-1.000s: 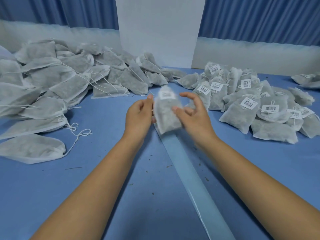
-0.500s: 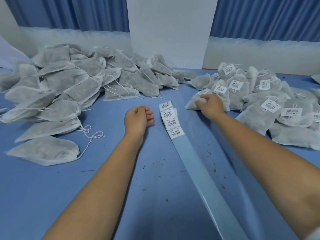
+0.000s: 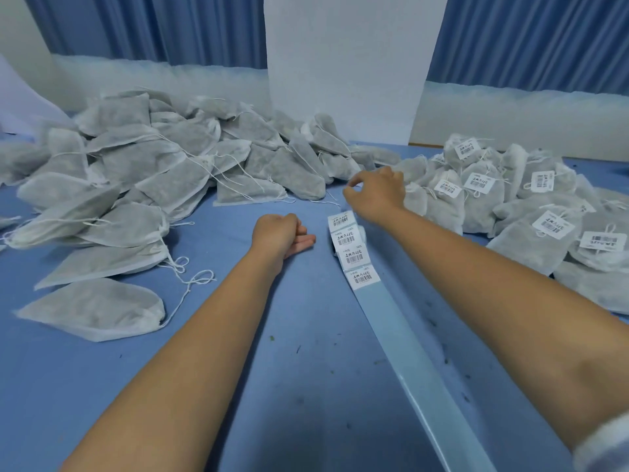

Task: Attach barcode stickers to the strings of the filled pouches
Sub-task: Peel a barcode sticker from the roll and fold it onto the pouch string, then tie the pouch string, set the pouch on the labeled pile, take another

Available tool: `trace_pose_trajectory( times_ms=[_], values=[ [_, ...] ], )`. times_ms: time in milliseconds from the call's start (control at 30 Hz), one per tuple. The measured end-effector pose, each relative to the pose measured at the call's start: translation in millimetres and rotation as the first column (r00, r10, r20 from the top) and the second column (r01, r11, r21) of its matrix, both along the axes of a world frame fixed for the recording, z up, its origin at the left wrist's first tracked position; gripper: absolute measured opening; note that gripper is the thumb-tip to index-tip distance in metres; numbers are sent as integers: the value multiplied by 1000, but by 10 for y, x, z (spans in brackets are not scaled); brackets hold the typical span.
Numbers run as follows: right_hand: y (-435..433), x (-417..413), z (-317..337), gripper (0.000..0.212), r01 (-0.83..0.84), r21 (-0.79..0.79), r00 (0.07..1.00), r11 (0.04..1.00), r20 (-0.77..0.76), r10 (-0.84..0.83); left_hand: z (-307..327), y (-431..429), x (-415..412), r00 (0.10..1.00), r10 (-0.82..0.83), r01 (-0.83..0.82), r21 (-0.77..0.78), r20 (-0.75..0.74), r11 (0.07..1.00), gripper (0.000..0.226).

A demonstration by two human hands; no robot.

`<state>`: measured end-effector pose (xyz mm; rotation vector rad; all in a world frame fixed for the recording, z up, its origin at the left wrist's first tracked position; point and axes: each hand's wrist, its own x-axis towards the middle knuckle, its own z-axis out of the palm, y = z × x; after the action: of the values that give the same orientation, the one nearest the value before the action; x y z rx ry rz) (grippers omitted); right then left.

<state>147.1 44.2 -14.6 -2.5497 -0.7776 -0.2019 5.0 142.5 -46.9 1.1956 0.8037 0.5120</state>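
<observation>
A strip of barcode stickers lies on the blue table; its bare backing runs toward the lower right. Left of the strip my left hand rests on the table, fingers loosely curled, holding nothing. My right hand hovers just above the far end of the strip with thumb and fingers bent and nothing between them. A heap of unlabelled filled pouches with loose white strings fills the left side. The labelled pouches are piled on the right, behind my right forearm.
A single unlabelled pouch lies nearest on the left, its string trailing to the right. A white board stands upright at the back centre before blue curtains. Small dark crumbs dot the table near the strip.
My right hand let go of the pouch it laid on the right pile and swung left, above the end of the sticker strip. My left hand stayed on the table.
</observation>
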Motion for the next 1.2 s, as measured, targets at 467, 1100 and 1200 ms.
trace_pose_trajectory(
  times_ms=[467,1100,1200],
  values=[
    [1461,649,207,128,-362,-205,924,909,-211,320,71,1704,471,728,384,344,788,-567,511,120],
    [1425,66,181,87,-601,-330,796,728,-332,506,217,1570,-12,724,159,593,724,-671,354,73],
    [1250,-146,195,81,-641,-306,763,704,-356,539,270,1399,-226,701,129,620,688,-702,376,79]
  ],
)
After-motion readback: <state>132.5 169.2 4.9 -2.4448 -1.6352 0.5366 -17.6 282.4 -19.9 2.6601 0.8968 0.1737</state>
